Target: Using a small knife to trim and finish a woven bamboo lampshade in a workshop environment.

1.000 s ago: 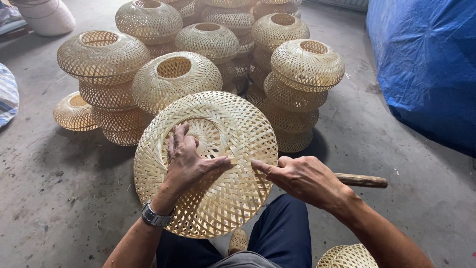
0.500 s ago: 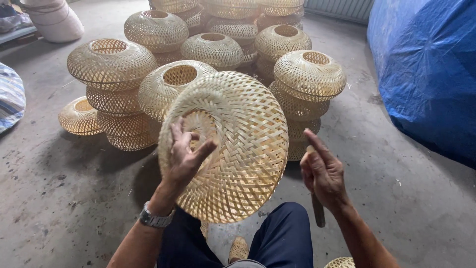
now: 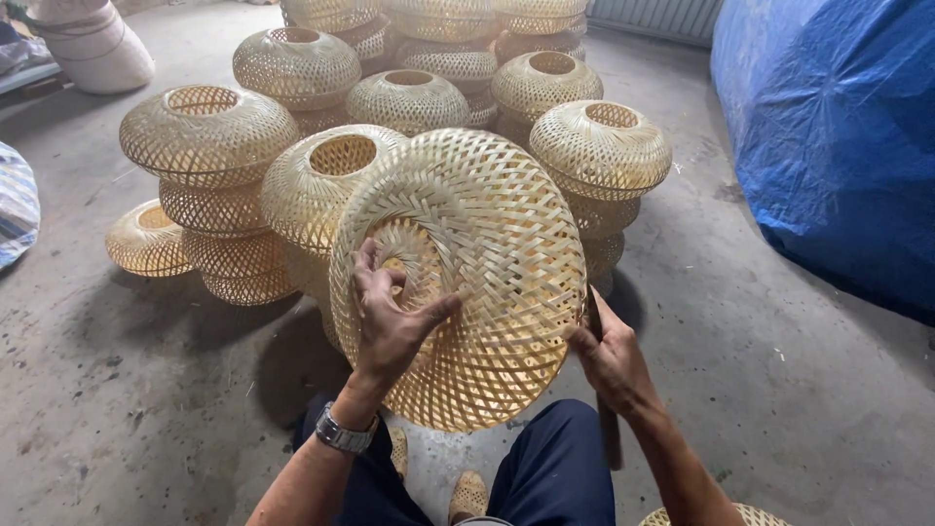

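**Woven shade held on edge over my lap**

My left hand [image 3: 394, 317] lies flat against the face of the woven bamboo shade [image 3: 467, 273], fingers spread near its small central opening, thumb out toward the right. A wristwatch [image 3: 339, 433] sits on that wrist. The shade stands tilted on its rim above my knees, over the concrete floor [image 3: 117, 409], face turned toward me.

My right hand [image 3: 609, 356] is at the shade's right edge, closed around a dark stick-like tool [image 3: 606, 419] that runs down past my leg; the fingertips touch the rim.

Beyond the shade, toward the far side of the floor, stacks of finished shades [image 3: 209, 136] stand close together, openings up. A blue tarp [image 3: 828, 136] covers something at the right edge of the floor. A pale sack [image 3: 93, 49] sits at the far left corner.
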